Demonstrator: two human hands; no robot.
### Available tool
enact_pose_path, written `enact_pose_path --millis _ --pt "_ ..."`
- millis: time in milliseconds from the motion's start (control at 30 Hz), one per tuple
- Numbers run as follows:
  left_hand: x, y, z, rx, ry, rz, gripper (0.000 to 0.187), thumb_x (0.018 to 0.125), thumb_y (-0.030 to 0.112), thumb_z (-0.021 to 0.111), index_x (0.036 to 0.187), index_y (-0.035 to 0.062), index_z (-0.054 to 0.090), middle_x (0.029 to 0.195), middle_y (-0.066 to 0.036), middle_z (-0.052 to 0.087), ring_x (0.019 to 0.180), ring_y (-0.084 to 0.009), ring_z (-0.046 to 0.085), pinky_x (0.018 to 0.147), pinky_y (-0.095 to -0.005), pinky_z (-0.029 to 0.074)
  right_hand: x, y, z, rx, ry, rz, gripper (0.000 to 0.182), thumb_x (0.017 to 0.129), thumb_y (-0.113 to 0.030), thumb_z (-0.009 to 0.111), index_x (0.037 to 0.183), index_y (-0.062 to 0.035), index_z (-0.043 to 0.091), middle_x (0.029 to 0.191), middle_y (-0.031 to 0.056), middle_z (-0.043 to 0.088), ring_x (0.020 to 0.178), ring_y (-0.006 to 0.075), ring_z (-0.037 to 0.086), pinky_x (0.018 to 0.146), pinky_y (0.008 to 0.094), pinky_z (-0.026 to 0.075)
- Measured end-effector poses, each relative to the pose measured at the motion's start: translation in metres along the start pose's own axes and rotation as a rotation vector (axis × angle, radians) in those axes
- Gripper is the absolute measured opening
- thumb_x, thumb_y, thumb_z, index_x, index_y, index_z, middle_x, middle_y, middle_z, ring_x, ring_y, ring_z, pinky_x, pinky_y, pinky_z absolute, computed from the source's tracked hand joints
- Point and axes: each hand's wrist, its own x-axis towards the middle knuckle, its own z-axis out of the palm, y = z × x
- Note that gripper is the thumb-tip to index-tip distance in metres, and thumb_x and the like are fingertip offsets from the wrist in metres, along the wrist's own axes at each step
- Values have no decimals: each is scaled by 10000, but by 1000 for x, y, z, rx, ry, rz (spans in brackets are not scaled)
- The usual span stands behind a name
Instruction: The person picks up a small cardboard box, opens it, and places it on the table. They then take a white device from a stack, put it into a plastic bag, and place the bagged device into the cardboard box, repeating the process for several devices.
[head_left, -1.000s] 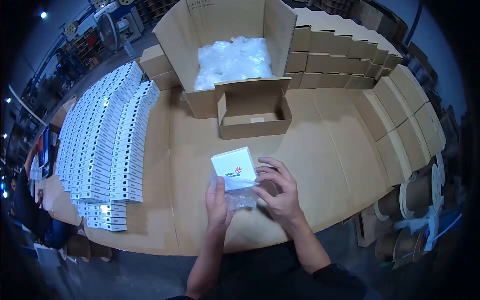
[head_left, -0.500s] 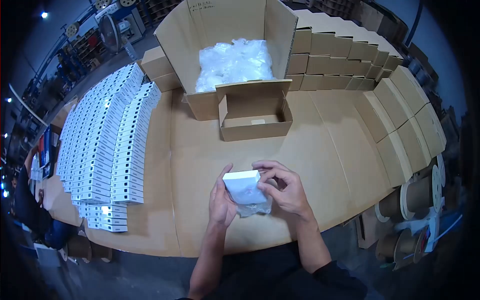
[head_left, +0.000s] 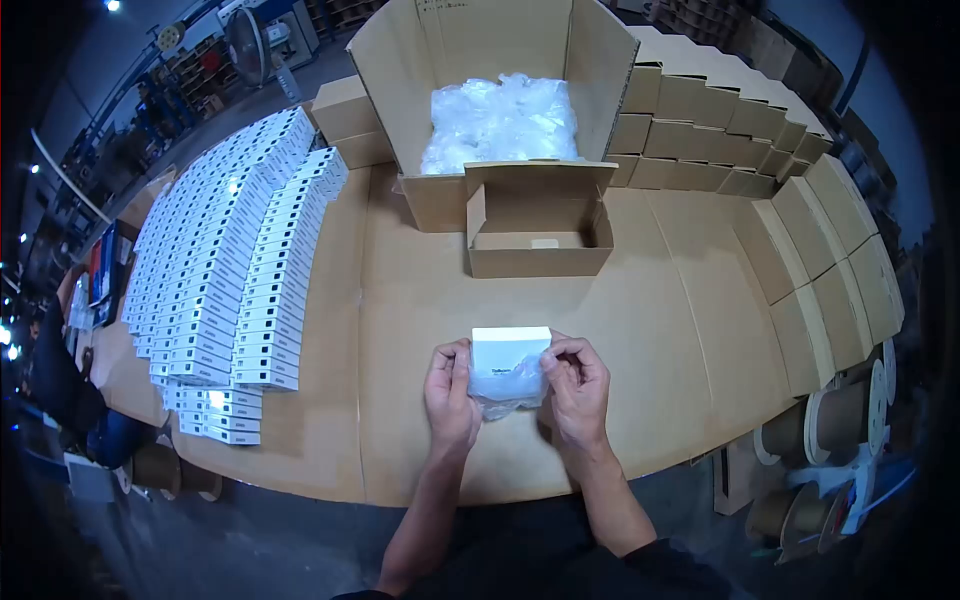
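Note:
Near the table's front edge, a small white box (head_left: 511, 352) with dark print stands partly inside a clear plastic bag (head_left: 508, 393). My left hand (head_left: 453, 393) grips the bagged box at its left side. At the right side, my right hand (head_left: 577, 388) pinches it, thumb on the front near the bag's upper edge. The box's top part shows above the plastic. Beyond the hands is an open brown carton (head_left: 540, 262) with a small pale label inside. Behind it a large carton (head_left: 435, 203) holds a heap of clear plastic bags (head_left: 500, 120).
Many white boxes (head_left: 215, 290) are stacked in rows at the left. Brown cartons (head_left: 690, 140) are piled at the back right, with more cartons (head_left: 840, 270) along the right edge. Spools (head_left: 845, 415) stand beside the table. Part of a person (head_left: 65, 370) shows at far left.
The box is now more upright and faces the camera, with its print visible. My right hand has shifted to its right edge. The whole view has shifted slightly.

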Motion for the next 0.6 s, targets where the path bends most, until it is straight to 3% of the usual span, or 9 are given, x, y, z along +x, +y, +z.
enact_pose_path --millis 133,367,467,567,600 --pt "-1 -2 9 -34 -1 161 248 1041 142 619 1236 18 527 1151 -69 612 1118 -160 615 1016 -333 513 -1 3 1 34 42 -46 123 984 -22 681 1064 35 608 1303 210 635 1144 198 622 1016 338 494" --pt "-9 -15 -13 56 -64 146 352 961 17 702 1261 -19 521 1246 -149 606 1157 -197 600 1041 -340 470 -1 1 -3 0 82 -122 98 1009 -46 648 1049 16 583 1325 222 612 1109 200 624 982 343 503" --pt "-7 -16 -21 117 -45 120 263 990 1 649 1224 -7 529 1249 -170 628 1164 -212 612 1042 -342 469 -2 -2 -6 -14 27 -90 104 986 -39 680 1032 20 607 1352 242 591 1186 229 608 1052 372 478" --pt "-2 -2 -11 120 -56 138 166 1032 23 587 1183 7 519 1251 -192 642 1183 -231 613 1052 -352 461 8 -16 -16 -36 -232 -113 99 974 -33 686 1020 11 610 1395 263 555 1255 279 592 1087 397 454" --pt "0 5 -4 111 -66 144 140 1044 38 569 1170 11 512 1252 -200 644 1187 -238 614 1055 -356 458 14 -20 -17 -26 -281 -108 95 968 -38 690 1011 3 616 1464 283 497 1334 335 547 1117 433 423"
